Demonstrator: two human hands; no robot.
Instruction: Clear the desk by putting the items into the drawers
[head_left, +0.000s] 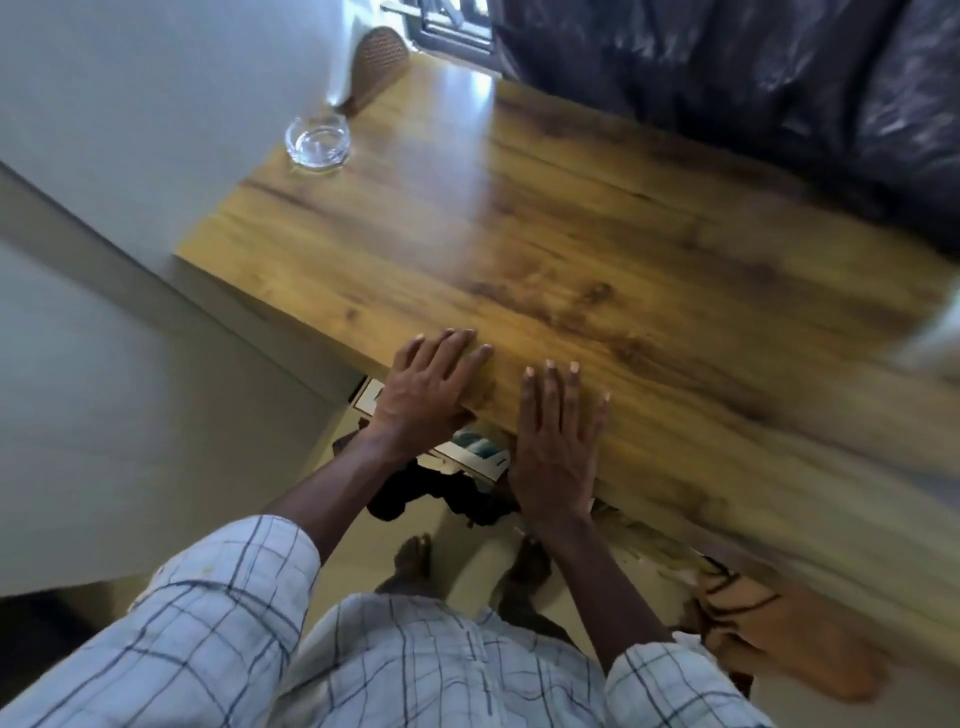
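A wooden desk (545, 244) fills the middle of the head view. My left hand (426, 389) lies flat on its near edge, fingers straight. My right hand (558, 436) rests flat beside it on the same edge, fingers spread. Neither holds anything. Below the edge, between my wrists, a white box with a blue picture (475, 454) and dark items (436, 493) show, seemingly in a space under the desktop. A clear glass ashtray (317, 140) stands at the desk's far left corner. A brown woven object (382, 65) leans at the far end.
A dark shiny curtain or cover (753, 88) runs along the desk's right side. A white wall (130, 104) is on the left. An orange striped cloth (753, 618) hangs under the desk at right. My bare feet (415, 561) stand on a pale floor.
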